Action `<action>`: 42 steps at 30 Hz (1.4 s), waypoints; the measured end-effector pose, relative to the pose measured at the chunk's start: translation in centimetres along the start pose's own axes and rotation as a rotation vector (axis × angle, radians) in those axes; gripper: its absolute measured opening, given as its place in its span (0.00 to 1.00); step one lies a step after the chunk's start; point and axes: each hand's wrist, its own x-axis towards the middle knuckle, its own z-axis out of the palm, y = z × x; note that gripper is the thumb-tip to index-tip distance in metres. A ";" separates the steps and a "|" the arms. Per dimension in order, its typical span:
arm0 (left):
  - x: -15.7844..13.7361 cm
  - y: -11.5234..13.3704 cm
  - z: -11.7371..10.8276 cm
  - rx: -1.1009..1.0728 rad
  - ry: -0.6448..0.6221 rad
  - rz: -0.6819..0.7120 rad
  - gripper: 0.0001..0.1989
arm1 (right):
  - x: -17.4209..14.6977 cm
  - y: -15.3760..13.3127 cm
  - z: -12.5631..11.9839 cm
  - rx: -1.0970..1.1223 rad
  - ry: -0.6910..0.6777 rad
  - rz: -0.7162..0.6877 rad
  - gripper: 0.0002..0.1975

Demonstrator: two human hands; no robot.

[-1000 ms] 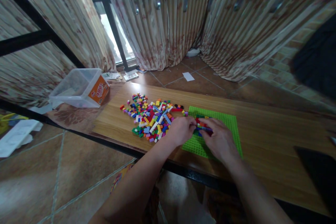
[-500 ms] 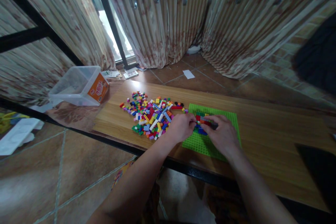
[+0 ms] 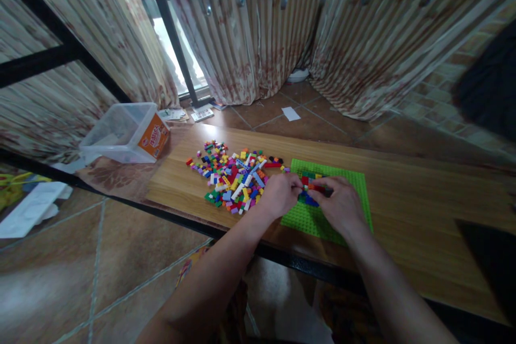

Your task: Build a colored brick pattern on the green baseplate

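A green studded baseplate (image 3: pixel 312 223) lies on the wooden table, bearing a small cluster of toy bricks with a blue brick (image 3: pixel 310 201) along its near side. My left hand (image 3: pixel 281 193) is at the cluster's left side, fingers pinched together; what lies between its fingertips is hidden. From the right, my right hand (image 3: pixel 341 201) reaches over the plate, thumb and fingers closed about a red brick (image 3: pixel 316 188) at the cluster. Left of the plate spreads a loose pile of multicoloured toy bricks (image 3: pixel 237 180).
A clear plastic box (image 3: pixel 116 145) with an orange label stands on a cloth at the table's left end. The long wooden table (image 3: pixel 411 215) runs rightward to a dark flat object (image 3: pixel 486 258). Striped curtains (image 3: pixel 258 37) hang behind, and papers (image 3: pixel 291 113) lie on the tiled floor.
The view has shifted very slightly. Both hands keep nearly the same place at the brick cluster, with hardly any finger movement visible.
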 end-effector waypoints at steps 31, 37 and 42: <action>-0.9 -6.3 -8.7 -0.126 0.025 0.151 0.08 | 0.1 -0.6 -2.9 0.248 0.136 0.078 0.13; -0.8 -6.9 -8.9 -0.076 0.100 0.102 0.09 | -1.9 -3.4 -1.5 0.256 -0.112 -0.240 0.08; -0.9 -6.5 -9.3 -0.041 0.174 0.051 0.09 | -3.4 -4.8 0.1 0.168 -0.316 -0.340 0.07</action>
